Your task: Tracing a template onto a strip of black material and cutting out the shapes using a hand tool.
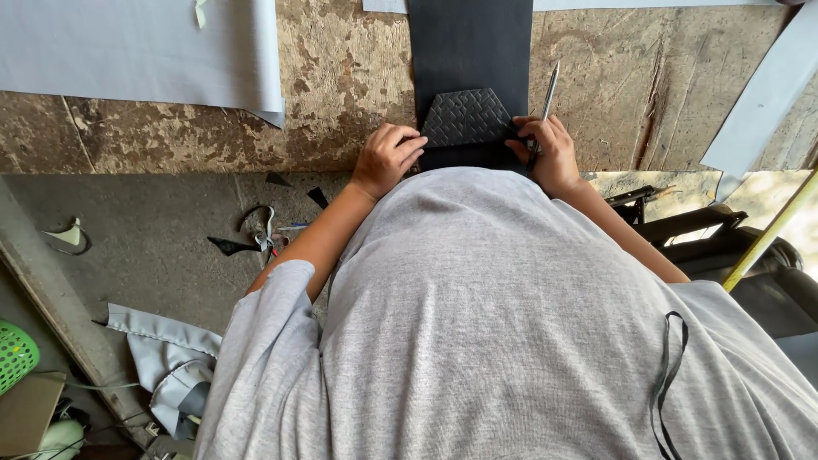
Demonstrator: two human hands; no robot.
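Quilted black panel [466, 117] lies on the dark strip [469, 51] at the workbench [341, 102] edge; it looks light, limp and grippy, so pin its side edges. Your left hand [386, 158] presses its left edge, fingers curled; your right hand [548, 152] pins the right edge while gripping a pen [546, 100]. No labels or packages show
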